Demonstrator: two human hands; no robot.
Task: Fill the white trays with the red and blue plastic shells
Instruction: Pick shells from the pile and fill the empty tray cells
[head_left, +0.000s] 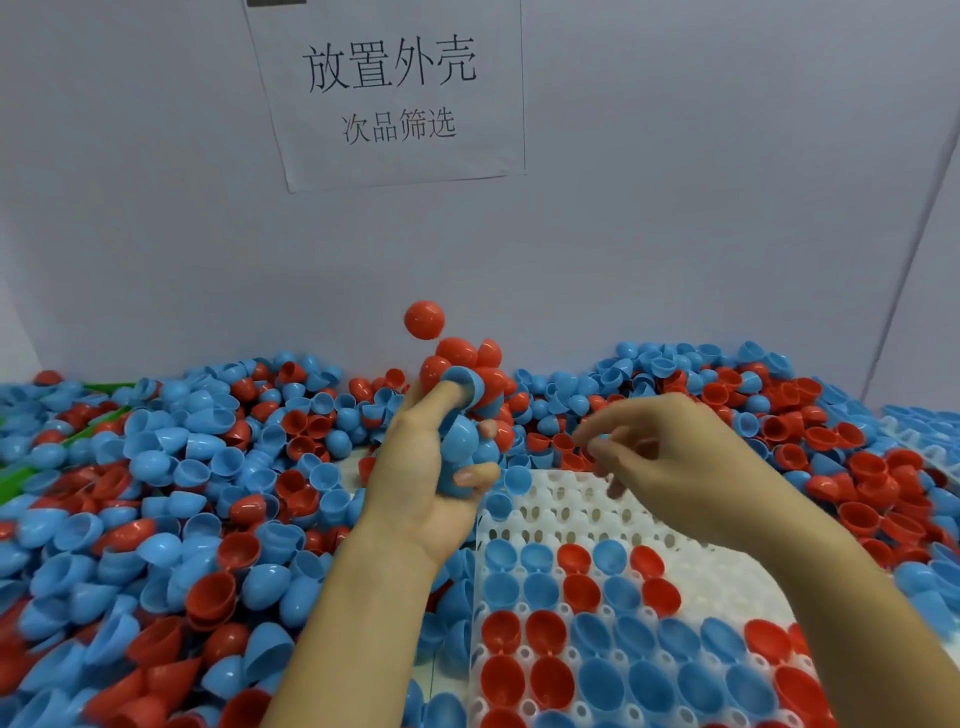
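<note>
My left hand (415, 467) is raised over the pile, gripping a nested stack of blue and red shells (462, 395) that rises above the fingers. One red shell (424, 320) sits at the stack's top, apart from the rest. My right hand (670, 457) hovers over the far rows of the white tray (571, 499), fingertips pinched together; whether anything is between them cannot be told. The tray's near rows hold red and blue shells, open side up; its far rows show bare cups.
Loose red and blue shells (156, 493) lie heaped across the table to the left, behind and right of the tray. A second filled tray (924, 436) lies at the right edge. A grey wall with a paper sign (395, 88) stands behind.
</note>
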